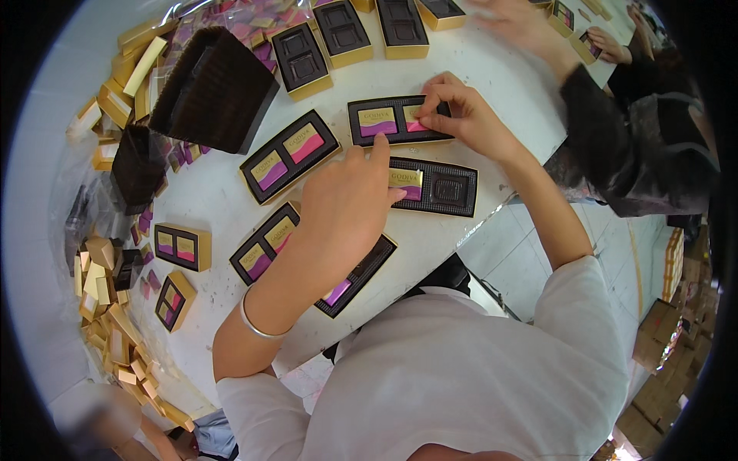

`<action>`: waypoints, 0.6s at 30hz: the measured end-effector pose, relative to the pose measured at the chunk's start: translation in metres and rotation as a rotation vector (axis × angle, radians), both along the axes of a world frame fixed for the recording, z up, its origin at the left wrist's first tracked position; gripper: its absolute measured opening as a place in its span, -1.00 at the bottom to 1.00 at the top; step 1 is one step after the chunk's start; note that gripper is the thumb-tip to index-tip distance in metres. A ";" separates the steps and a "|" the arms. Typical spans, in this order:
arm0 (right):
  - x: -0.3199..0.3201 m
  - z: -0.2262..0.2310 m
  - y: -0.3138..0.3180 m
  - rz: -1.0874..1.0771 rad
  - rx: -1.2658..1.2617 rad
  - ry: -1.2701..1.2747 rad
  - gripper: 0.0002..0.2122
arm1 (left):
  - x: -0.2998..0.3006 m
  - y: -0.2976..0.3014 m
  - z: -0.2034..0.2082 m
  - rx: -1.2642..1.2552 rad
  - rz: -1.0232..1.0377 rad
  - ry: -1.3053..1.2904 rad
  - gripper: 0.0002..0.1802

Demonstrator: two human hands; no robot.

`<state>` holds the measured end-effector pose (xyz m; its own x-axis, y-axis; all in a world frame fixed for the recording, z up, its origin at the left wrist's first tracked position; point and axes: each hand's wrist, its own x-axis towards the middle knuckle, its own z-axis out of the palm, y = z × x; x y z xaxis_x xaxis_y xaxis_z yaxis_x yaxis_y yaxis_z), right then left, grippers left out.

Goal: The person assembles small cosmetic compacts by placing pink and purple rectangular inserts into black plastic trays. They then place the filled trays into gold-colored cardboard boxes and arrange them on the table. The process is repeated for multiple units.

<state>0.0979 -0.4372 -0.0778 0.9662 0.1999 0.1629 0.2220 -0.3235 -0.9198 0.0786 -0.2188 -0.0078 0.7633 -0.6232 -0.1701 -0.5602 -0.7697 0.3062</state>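
Wearing white shirt (461, 376); touching purple-gold packet (376, 117) in black tray (400, 106) with half-spread left hand (346, 196); pinching pink-gold packet (412, 115) beside it with right hand (470, 121).

A pale, loose short-sleeved top (461, 376) is worn with a slim bangle (257, 330) (silvery and rounded)

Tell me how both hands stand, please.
Right hand at pink packet. Left hand, index extended, at purple packet, same box. Left forearm partly hides another box.

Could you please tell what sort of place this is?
Probably a packing workshop: small black-lined boxes lie on a white table, gold packaging lies heaped, and brown cartons stand nearby.
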 end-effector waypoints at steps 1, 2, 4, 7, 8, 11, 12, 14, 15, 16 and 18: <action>0.003 -0.001 0.000 0.050 0.151 0.104 -0.93 | 0.002 0.002 -0.004 -0.057 0.005 -0.004 -0.46; 0.001 0.002 -0.002 0.053 0.031 0.019 -0.90 | 0.005 0.005 -0.005 -0.115 0.009 -0.008 -0.48; -0.004 0.017 0.003 -0.068 -0.059 -0.222 -0.85 | 0.017 0.009 0.010 -0.423 0.223 0.483 -0.51; -0.031 0.044 0.017 -0.091 -0.100 -0.385 -0.75 | 0.016 0.014 0.005 -0.982 0.380 0.978 -0.43; -0.043 0.052 0.028 -0.028 -0.112 -0.393 -0.72 | 0.016 0.015 0.004 -1.078 0.388 1.114 -0.41; -0.068 0.058 0.053 0.034 -0.174 -0.428 -0.65 | 0.010 0.006 0.002 -1.196 0.434 1.213 -0.42; -0.071 0.058 0.056 0.036 -0.199 -0.441 -0.63 | 0.005 0.003 0.002 -1.195 0.453 1.201 -0.45; -0.072 0.053 0.053 0.039 -0.128 -0.447 -0.62 | 0.003 0.002 0.001 -1.186 0.460 1.228 -0.54; -0.071 0.051 0.051 0.043 -0.092 -0.451 -0.61 | 0.005 0.005 0.000 -1.178 0.448 1.266 -0.60; -0.071 0.051 0.047 0.055 -0.077 -0.447 -0.60 | 0.007 0.008 -0.001 -1.170 0.436 1.303 -0.65; -0.074 0.052 0.046 -0.017 0.011 -0.396 -0.61 | 0.005 0.009 0.000 -1.194 0.468 1.322 -0.71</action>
<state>0.0235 -0.3914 -0.0259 0.8314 0.1809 0.5254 0.5549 -0.3207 -0.7676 0.0838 -0.2099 -0.0076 0.6403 -0.6495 -0.4102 0.6417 0.1588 0.7503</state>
